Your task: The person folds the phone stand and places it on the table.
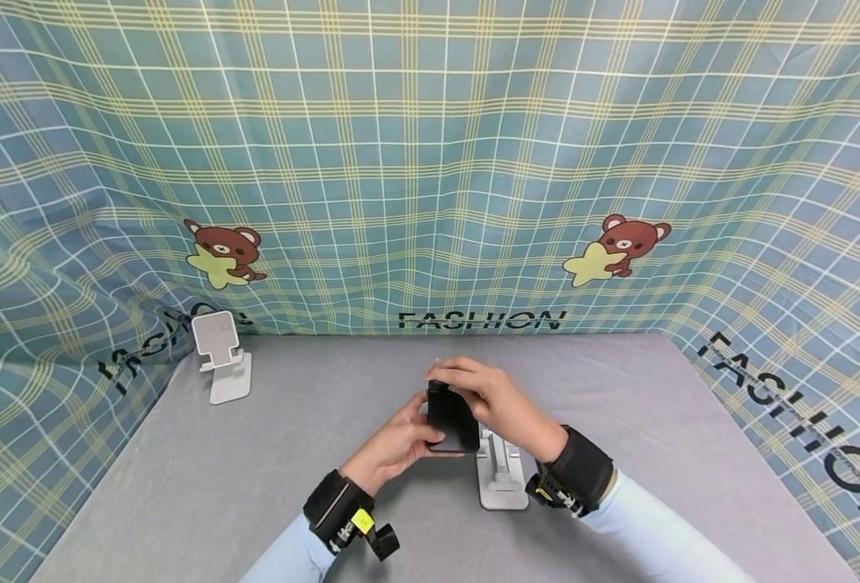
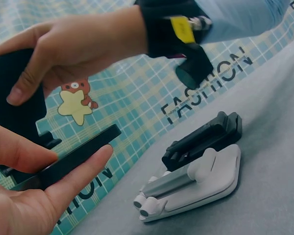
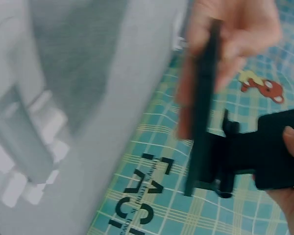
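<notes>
A person in light blue sleeves (image 1: 659, 518) is holding a black folding stand (image 1: 453, 429) in both hands, above the middle of a grey table (image 1: 313, 372) and well apart from its left and right edges. The left hand (image 1: 393, 445) is pinching the stand's thin, flat plate, with the thumb on one face and fingers on the other. The right hand (image 1: 499, 405) is gripping the stand's wider panel, its thumb pressing on one face and its fingers reaching behind. Between the two parts, a dark hinge is showing in the right wrist view.

On the table, a white folded stand (image 1: 503, 490) is lying flat near the hands, on the side toward the right edge. Just beside it, a black folded stand (image 2: 206, 139) is lying; whether the two are touching is hard to tell. Near the table's far left corner, a white open stand (image 1: 217, 356) is standing with its panel raised.

Black straps (image 1: 583, 468) are circling both wrists. Behind the far edge, a blue-green checked cloth (image 1: 415, 162) is hanging, printed with brown bears (image 1: 222, 251) hugging yellow stars and the word "FASHION" (image 1: 481, 321).
</notes>
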`<move>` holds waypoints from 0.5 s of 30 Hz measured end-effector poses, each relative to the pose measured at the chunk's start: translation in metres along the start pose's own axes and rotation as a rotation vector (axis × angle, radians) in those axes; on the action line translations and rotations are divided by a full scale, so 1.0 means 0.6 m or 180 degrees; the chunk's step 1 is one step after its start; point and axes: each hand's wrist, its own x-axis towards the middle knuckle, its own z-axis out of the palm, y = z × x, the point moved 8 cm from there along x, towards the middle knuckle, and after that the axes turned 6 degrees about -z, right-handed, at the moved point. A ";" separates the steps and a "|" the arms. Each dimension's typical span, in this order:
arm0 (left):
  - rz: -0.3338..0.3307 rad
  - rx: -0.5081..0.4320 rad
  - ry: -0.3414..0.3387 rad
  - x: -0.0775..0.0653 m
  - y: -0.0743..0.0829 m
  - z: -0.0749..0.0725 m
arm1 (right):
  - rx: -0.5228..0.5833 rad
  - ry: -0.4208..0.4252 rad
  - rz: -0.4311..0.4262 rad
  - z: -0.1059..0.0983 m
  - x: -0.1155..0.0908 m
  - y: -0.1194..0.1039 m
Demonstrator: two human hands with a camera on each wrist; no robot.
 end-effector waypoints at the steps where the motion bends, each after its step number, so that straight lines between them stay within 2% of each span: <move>1: 0.0013 -0.0005 -0.0026 0.000 0.001 0.001 | -0.0075 -0.0029 -0.0072 0.004 -0.004 -0.003; 9: 0.0144 -0.0208 -0.0245 -0.001 0.013 0.011 | -0.0789 -0.0109 -0.0834 0.038 -0.031 -0.026; 15: 0.0257 -0.0339 -0.0230 -0.005 0.023 0.008 | -0.0946 -0.0264 -0.0953 0.065 -0.050 -0.021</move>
